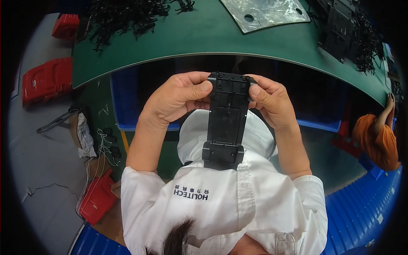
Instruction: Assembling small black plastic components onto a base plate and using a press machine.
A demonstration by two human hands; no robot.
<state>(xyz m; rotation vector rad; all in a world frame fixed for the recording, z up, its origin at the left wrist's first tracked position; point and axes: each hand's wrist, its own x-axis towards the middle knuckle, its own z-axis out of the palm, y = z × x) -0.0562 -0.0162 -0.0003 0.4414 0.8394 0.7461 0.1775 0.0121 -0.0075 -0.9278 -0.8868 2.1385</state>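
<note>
I have both bare hands in my head view, raised in front of the white short-sleeved shirt (223, 202) and just short of the green, smooth-topped worktop (195, 40); between them hangs a long black plastic frame (227, 112), its broad upper end near the worktop's edge, its lower end in front of the shirt; I cannot tell whether that lower end touches the cloth.

The left hand (182, 92) has its grip pinched on the frame's upper left corner, thumb on the face towards me, fingers curled behind; the right hand (270, 98) pinches the upper right corner in much the same way; the fingertips behind the frame are hidden from me.

On the worktop I see a loose heap of small, thin black parts (123, 19) at the left, a flat grey metal plate with round holes (267, 15) towards the right, and, farther right, a group of larger black plastic pieces (340, 32) beside another dark tangled heap (367, 44); below the worktop, blue plastic bins (319, 122) stand on either side; at far right, a co-worker's orange sleeve (374, 138) shows, with a hand (389, 103) by the worktop's edge.
</note>
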